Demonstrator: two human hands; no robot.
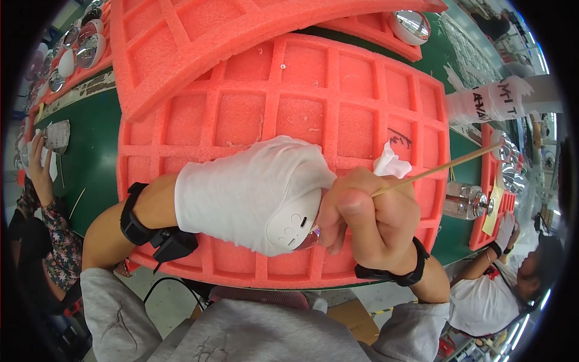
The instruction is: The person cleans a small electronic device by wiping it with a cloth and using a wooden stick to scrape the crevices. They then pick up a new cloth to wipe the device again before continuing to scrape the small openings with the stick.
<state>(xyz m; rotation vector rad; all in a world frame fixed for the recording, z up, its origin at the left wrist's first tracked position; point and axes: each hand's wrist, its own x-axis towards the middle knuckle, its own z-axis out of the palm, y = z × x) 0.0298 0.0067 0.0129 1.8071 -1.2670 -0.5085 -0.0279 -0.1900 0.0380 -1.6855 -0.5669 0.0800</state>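
Observation:
My left hand (253,181), in a white cloth glove, is closed around a rounded white device (284,228). The device's face has small buttons and a dark slot, and a shiny reddish-purple part shows at its lower right. My bare right hand (377,220) pinches a thin wooden stick (449,164), whose long end points up and to the right. The stick's other end is hidden behind my fingers, close against the device. Both hands are above a red foam tray (271,99) with square compartments. A crumpled white tissue (392,163) lies beside my right hand.
Another foam tray (181,51) overlaps the far left. On the green table (90,151), a clear pump bottle (464,201) stands at right. A mirrored dome (411,27) sits far right. A co-worker's hand (41,166) is at left; another person (488,295) works at right.

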